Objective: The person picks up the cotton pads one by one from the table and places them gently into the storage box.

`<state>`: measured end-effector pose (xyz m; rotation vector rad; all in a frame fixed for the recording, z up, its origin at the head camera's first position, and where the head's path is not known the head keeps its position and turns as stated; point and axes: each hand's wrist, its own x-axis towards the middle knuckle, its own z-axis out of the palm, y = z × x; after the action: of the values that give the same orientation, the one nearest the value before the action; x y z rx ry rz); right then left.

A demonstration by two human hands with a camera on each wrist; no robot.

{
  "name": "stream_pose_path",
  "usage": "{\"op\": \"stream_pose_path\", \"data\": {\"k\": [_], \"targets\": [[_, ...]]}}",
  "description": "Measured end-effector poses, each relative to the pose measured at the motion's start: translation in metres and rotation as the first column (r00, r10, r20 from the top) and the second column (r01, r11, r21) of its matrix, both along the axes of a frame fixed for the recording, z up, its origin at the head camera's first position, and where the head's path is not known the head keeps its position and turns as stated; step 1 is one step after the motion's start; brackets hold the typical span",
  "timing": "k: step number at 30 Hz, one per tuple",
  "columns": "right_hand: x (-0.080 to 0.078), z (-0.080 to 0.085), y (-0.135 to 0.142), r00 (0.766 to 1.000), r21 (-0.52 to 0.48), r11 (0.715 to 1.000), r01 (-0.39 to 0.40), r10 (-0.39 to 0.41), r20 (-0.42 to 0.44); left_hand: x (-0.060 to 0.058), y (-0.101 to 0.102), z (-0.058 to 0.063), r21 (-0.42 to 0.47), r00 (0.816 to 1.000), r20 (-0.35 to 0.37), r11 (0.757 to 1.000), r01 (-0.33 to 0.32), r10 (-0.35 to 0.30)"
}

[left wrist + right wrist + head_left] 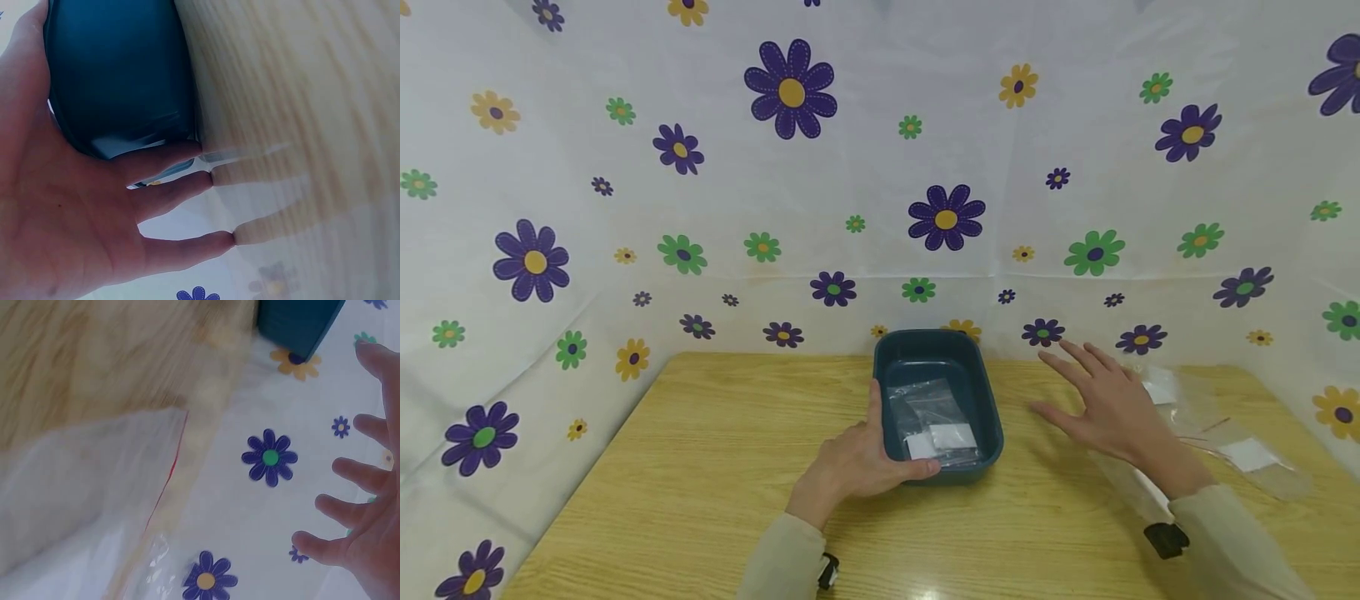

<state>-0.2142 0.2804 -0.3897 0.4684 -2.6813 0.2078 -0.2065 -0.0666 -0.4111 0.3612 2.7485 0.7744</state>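
Left hand [857, 464]: it touched the blue-green bin [992, 421] at the near left corner, with my thumb [921, 470] lying along the near rim and my index finger [874, 404] along the left side; the fingers were straight and apart, and the tips of the others reached down to the counter [700, 467].
Right hand [1108, 408]: I held it in the air, the fingers spread apart, near the clear bags [1255, 454].
Bin place: it stood on the counter between my two hands, close to the flowered cloth [850, 167].
Bin contents: see-through bags [951, 408] with white pieces lay overlapping on the bottom.
Clear bags on my right: they lay on the counter, partly hidden by my right arm; white pieces and red lines were visible.
Sleeves [1232, 542]: they were pale, above my wrists.
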Motion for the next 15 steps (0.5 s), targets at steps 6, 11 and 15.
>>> {"op": "stream_pose_path", "data": {"k": [6, 11, 15], "targets": [[0.003, -0.004, 0.023, 1.000, -0.001, 1.000, 0.022, -0.022, -0.013, -0.001, 0.001, -0.001, -0.005, 1.000, -0.001, 1.000, 0.003, -0.003], [0.003, -0.007, 0.043, 0.997, -0.017, 1.000, 0.017, -0.018, -0.072, -0.001, 0.002, 0.000, -0.005, 1.000, 0.007, 1.000, -0.001, 0.001], [0.003, -0.010, 0.057, 0.996, -0.084, 0.996, -0.007, 0.000, -0.088, 0.000, 0.001, 0.000, -0.006, 1.000, 0.011, 1.000, -0.003, 0.003]]}}
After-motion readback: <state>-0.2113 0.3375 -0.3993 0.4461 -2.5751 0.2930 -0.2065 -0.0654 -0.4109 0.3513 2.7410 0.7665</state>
